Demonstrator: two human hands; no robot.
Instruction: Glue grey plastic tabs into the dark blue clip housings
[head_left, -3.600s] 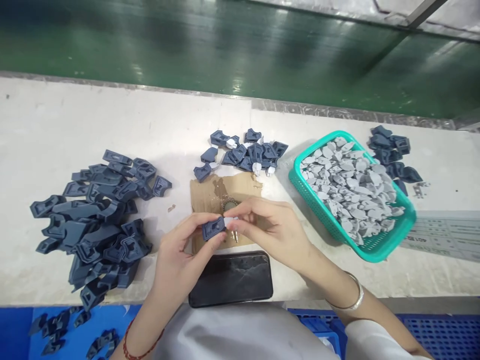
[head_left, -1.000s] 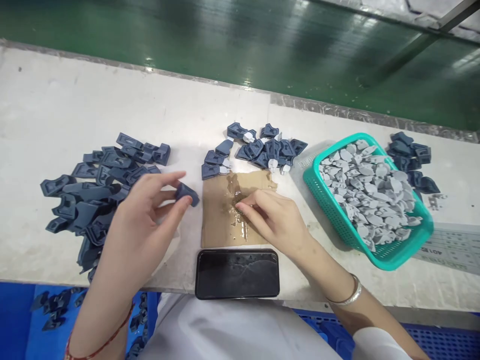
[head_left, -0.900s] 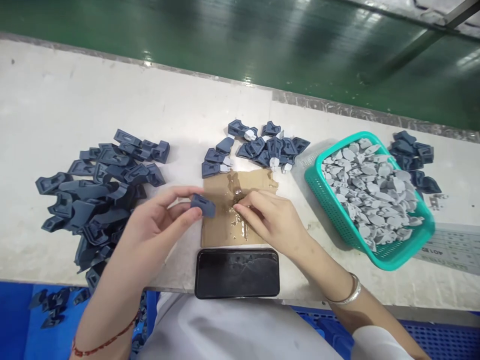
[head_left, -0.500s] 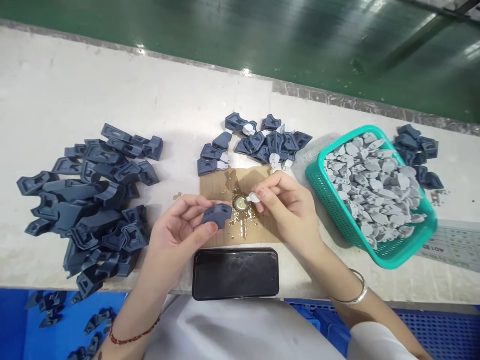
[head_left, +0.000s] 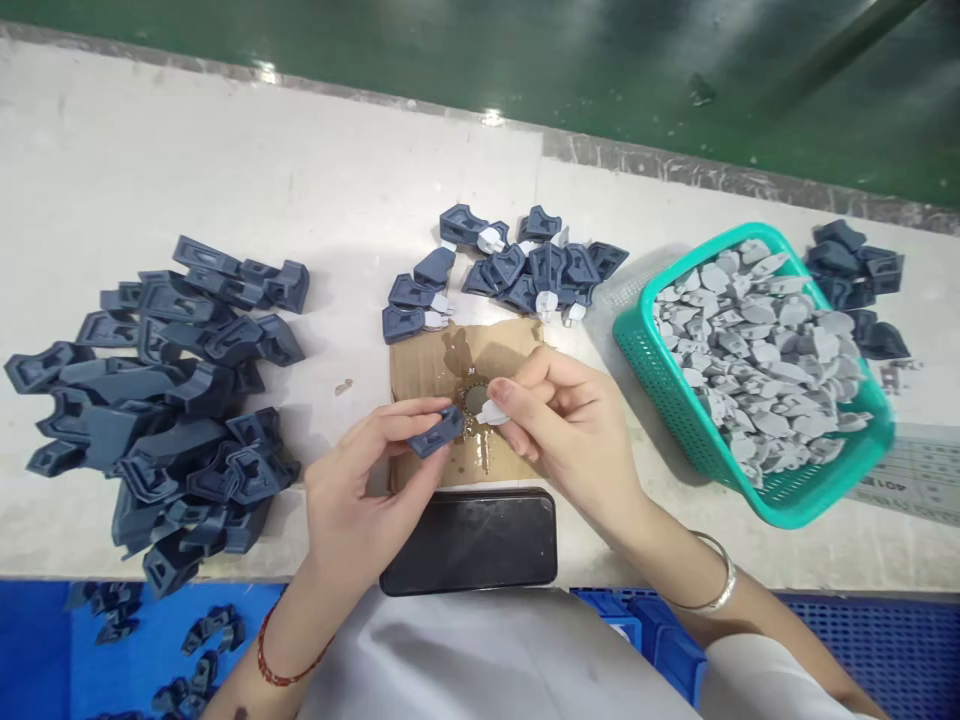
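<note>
Left fingers pinch a blue-gray piece, now tilted; right fingers, closed on a pale piece, have moved nearer it above the cardboard.

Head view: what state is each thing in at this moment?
Left hand: closed on dark blue piece
Right hand: pinching white piece
Dark blue piece: tilted, apart from white piece
Basket: upright, holding heaped light grey pieces
Phone: lying flat, screen dark
Cardboard: wet in spots
</note>
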